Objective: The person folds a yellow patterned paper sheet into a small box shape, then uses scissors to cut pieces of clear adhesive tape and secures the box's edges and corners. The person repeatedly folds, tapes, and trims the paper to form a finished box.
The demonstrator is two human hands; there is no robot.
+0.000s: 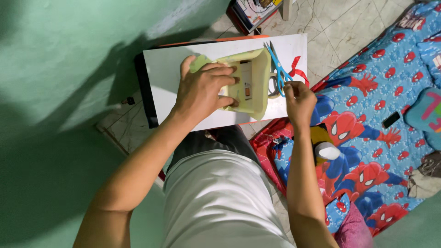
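The fingers point(223, 73) of the left hand point(202, 89) lay spread and pressed flat on a pale yellow paper wrapping point(258, 76) folded around a small white box point(245, 82); the right hand point(298, 98), at three o'clock of the wrapping, had its fingers pinched together just under the scissors' handles, though on what I could not tell; the blue-handled scissors point(278, 69) lay touching the wrapping's right edge, blades pointing to twelve o'clock; a red ribbon point(297, 70) sat near them at three o'clock; all rested on a white table point(170, 69); a blue patterned bedsheet point(376, 105) spread at four o'clock.
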